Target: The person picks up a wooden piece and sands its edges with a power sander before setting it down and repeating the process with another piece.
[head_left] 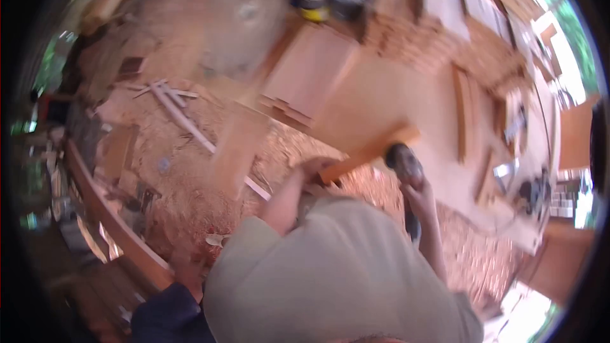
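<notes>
My left hand (316, 168) is closed around the lower left end of an orange-brown wooden piece (362, 155), which slants up to the right in front of my body. My right hand (416, 190) grips a dark power tool (405, 164) with a round black end. That round end is beside the upper right part of the wooden piece; whether they touch is unclear. Motion blur hides the fingers' details.
A light board (311, 67) and large panel (400, 95) lie ahead. Stacked planks (438, 32) stand at upper right, cans (311, 0) at the top. Wood strips (184, 117) lie on the shavings-covered floor (184, 178). Dark blue cloth (168, 311) shows at lower left.
</notes>
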`<action>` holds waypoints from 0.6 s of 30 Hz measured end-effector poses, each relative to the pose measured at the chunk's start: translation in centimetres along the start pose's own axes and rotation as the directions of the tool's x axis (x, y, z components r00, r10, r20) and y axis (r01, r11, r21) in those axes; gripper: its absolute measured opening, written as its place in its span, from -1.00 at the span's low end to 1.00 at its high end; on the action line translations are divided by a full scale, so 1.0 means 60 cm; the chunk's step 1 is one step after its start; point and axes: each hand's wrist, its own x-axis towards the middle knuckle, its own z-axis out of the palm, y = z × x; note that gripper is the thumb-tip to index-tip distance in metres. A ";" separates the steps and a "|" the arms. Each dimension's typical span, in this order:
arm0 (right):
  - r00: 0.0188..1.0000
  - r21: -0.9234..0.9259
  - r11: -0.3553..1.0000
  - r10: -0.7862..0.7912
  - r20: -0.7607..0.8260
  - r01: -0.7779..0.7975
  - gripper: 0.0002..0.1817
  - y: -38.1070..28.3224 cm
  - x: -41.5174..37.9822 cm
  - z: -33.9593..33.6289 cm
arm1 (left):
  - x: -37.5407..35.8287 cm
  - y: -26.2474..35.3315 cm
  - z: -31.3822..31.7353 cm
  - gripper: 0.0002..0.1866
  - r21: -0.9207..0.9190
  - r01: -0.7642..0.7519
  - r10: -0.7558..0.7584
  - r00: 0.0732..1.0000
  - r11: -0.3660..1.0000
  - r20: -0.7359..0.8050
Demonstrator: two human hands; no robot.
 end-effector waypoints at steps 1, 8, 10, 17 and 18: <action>0.995 0.043 0.999 0.007 0.099 -0.011 -0.55 -0.036 -0.006 0.008 | -0.004 0.003 -0.010 -0.46 -0.001 0.037 -0.037 0.996 0.999 0.085; 0.972 -0.363 0.927 0.166 0.165 -0.097 -0.40 -0.070 0.001 0.038 | 0.014 -0.017 -0.037 -0.32 -0.176 0.230 -0.186 0.954 0.957 0.234; 0.973 -0.350 0.934 0.141 0.183 -0.070 -0.39 -0.068 0.004 0.042 | 0.016 -0.025 -0.030 -0.38 -0.200 0.190 -0.162 0.976 0.961 0.146; 0.968 -0.109 0.994 0.058 0.243 -0.032 -0.57 -0.037 0.042 0.017 | -0.021 -0.015 0.007 -0.62 0.116 0.043 -0.038 0.998 0.992 -0.047; 0.959 -0.159 0.987 0.076 0.273 -0.033 -0.58 -0.027 0.069 0.005 | -0.004 -0.036 -0.018 -0.66 -0.065 0.056 -0.057 0.998 0.996 -0.009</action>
